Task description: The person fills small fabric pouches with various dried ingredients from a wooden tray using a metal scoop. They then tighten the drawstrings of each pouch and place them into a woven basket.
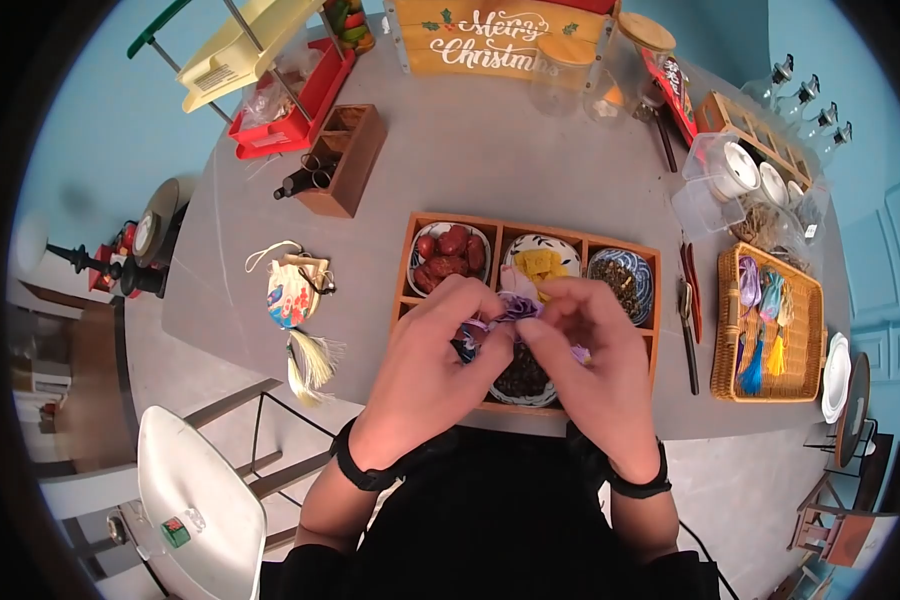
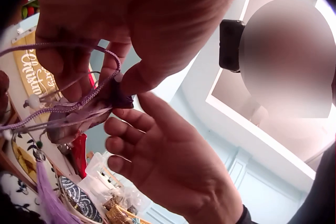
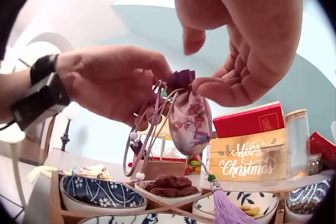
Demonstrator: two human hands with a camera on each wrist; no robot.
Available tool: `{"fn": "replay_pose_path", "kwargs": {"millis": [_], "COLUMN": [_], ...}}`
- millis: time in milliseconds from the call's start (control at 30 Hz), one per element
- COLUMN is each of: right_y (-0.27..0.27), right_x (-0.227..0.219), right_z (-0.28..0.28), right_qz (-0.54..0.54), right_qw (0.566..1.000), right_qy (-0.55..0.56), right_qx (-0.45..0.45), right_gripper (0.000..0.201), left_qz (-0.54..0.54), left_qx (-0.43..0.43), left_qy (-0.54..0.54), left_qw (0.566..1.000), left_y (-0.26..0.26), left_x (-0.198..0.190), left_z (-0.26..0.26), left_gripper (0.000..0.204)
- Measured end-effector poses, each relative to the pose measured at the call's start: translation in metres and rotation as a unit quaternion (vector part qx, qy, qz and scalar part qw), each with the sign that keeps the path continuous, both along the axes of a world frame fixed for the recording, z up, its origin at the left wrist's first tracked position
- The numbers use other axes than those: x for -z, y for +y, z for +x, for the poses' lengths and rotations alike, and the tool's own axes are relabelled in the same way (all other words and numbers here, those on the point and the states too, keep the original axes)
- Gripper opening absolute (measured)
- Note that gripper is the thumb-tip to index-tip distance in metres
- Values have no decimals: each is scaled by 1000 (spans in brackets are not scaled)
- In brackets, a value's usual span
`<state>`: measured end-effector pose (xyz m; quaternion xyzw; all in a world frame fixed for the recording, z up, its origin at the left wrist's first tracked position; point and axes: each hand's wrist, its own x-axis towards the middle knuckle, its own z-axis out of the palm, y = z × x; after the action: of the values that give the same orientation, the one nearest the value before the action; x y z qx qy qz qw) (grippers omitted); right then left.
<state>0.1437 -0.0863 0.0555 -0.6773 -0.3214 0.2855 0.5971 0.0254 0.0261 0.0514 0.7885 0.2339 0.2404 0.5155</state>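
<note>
A small floral drawstring pouch [image 3: 190, 121] hangs upright between my hands, its dark purple gathered top [image 1: 520, 306] uppermost. My left hand [image 1: 435, 350] pinches the neck, and loops of lilac cord [image 2: 63, 109] with white beads trail from it. The thumb of my right hand [image 1: 598, 365] touches the purple top while its other fingers are relaxed and spread. A lilac tassel [image 3: 231, 208] hangs under the pouch. Below is a divided wooden tray [image 1: 403, 300] of bowls: red dates [image 1: 445, 255], yellow pieces [image 1: 540, 264], dark dried bits [image 1: 615, 280] and dark grains [image 1: 520, 375].
A tasselled pouch [image 1: 298, 290] lies left of the tray. To the right are a black stick [image 1: 688, 335] and a wicker basket [image 1: 722, 350] of tasselled items. Behind stand a wooden caddy [image 1: 348, 170], a Christmas box [image 1: 490, 40] and lidded jars [image 1: 567, 75].
</note>
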Motion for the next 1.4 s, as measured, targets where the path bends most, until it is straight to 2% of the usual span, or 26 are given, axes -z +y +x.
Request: {"fn": "replay_pose_path", "kwargs": {"millis": [33, 100, 167, 200, 267, 433, 500, 533, 600, 633, 700, 733, 833, 900, 933, 1000, 1067, 1133, 1200, 1300, 1400], "right_y": [3, 2, 1, 0, -2, 1, 1, 1, 2, 0, -2, -3, -1, 3, 6, 8, 3, 3, 3, 3, 7], "right_x": [-1, 3, 4, 3, 0, 12, 11, 7, 3, 3, 4, 5, 10, 12, 12, 8, 3, 6, 9, 10, 6], "right_z": [1, 2, 3, 2, 4, 3, 3, 3, 8, 13, 16, 17, 19, 22, 23, 27, 25, 26, 27, 26, 23], "right_qz": [-26, -9, 6, 7, -18, 9, 7, -10, -23, -18, -12, -21, -26, -21, -13, -1, -17, -3, 12, 8, -6], "right_qw": [996, 996, 982, 982, 995, 990, 988, 986, 982, 985, 986, 986, 988, 990, 989, 986, 987, 991, 993, 993, 994], "right_qy": [-77, -84, -186, -184, -92, -138, -150, -165, -179, -172, -164, -168, -153, -134, -141, -155, -157, -135, -115, -111, -97], "right_qx": [-26, -30, -34, -32, -18, 24, 30, 39, 49, 31, 14, 12, 23, 34, 46, 57, -13, -22, -33, -41, -40], "right_gripper": [24, 24, 23, 23, 24, 19, 20, 22, 24, 26, 28, 26, 23, 21, 20, 18, 15, 14, 14, 14, 15], "left_qz": [-1, -4, -13, -22, -16, -19, -7, -6, -12, -11, 47, 47, 13, 30, 29, 36, -3, -41, 51, 106, 97], "left_qx": [3, -2, -16, -29, -42, -96, -135, -133, -73, -73, -10, -9, -41, -135, -136, -103, -81, -58, -4, 1, -13], "left_qy": [2, -1, 4, 10, 22, 26, -18, -19, -39, -38, -50, -49, -13, 71, 72, 0, 12, 23, 15, 44, 28], "left_qw": [1000, 1000, 1000, 999, 999, 995, 991, 991, 996, 997, 998, 998, 999, 988, 988, 994, 997, 997, 999, 993, 995], "left_y": [-2, -4, -4, -5, -5, -5, -8, -10, -12, -11, -6, -5, -5, -9, -10, -6, -6, 0, 7, 9, 5], "left_x": [1, 4, 9, 9, 6, 13, 20, 18, 12, 12, 15, 17, 19, 15, 17, 19, 11, 9, 12, 4, 8], "left_z": [1, 3, 4, 3, 5, 16, 23, 26, 29, 28, 26, 25, 25, 26, 25, 27, 23, 21, 20, 19, 22], "left_gripper": [10, 9, 7, 6, 4, 5, 5, 5, 5, 5, 5, 5, 7, 9, 9, 11, 10, 9, 10, 12, 14]}}
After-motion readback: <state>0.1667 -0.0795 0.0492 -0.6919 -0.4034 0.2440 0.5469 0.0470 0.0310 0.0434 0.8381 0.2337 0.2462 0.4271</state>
